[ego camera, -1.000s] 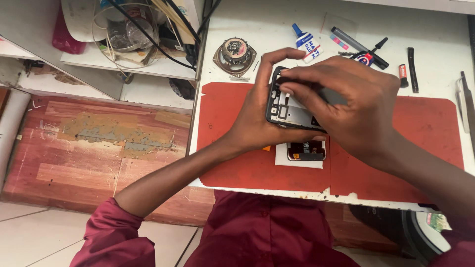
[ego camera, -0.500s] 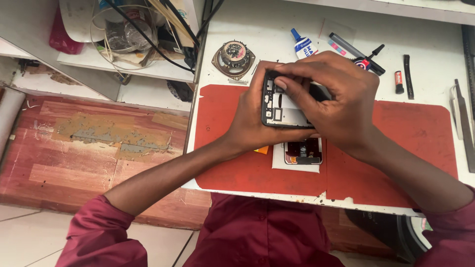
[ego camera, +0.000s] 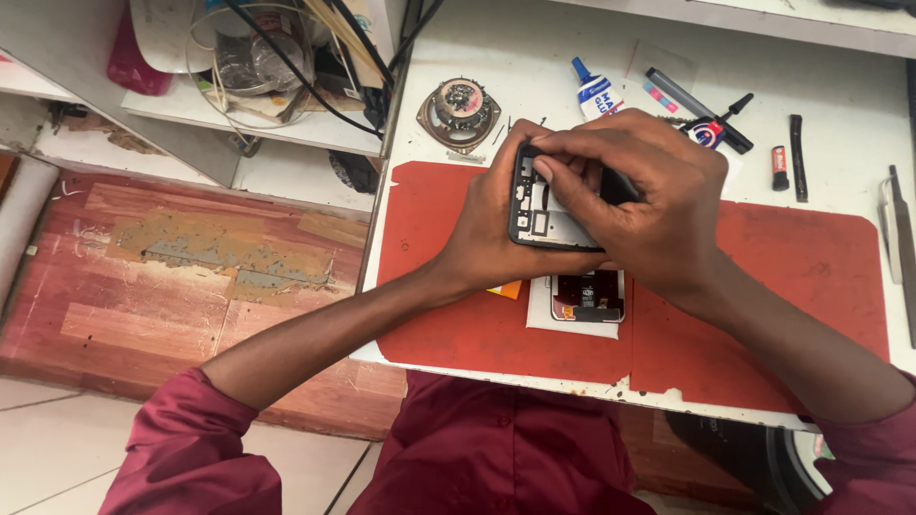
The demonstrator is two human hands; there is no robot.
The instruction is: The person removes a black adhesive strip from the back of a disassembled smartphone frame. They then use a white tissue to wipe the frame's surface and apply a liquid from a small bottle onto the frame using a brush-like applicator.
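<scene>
The black rectangular phone frame with its pale inner plate (ego camera: 537, 205) was held just above the red work mat (ego camera: 763, 286), near the mat's upper middle. The left hand (ego camera: 491, 229) cupped it from beneath and from the left, fingers wrapped round the frame's edges. The right hand (ego camera: 644, 195) lay over the frame's right half, fingers bent and pressed together at the frame's top, hiding that part.

Directly below the frame, a small white card carrying a dark circuit part (ego camera: 584, 300) rested on the mat, with an orange scrap (ego camera: 507, 289) just beside it. Beyond the hands, on the white bench (ego camera: 840, 86), sat a round metal speaker (ego camera: 460, 113), a white glue tube with a blue cap (ego camera: 593, 92), a black marker (ego camera: 720, 119) and, at the right edge, metal tweezers (ego camera: 895, 229).
</scene>
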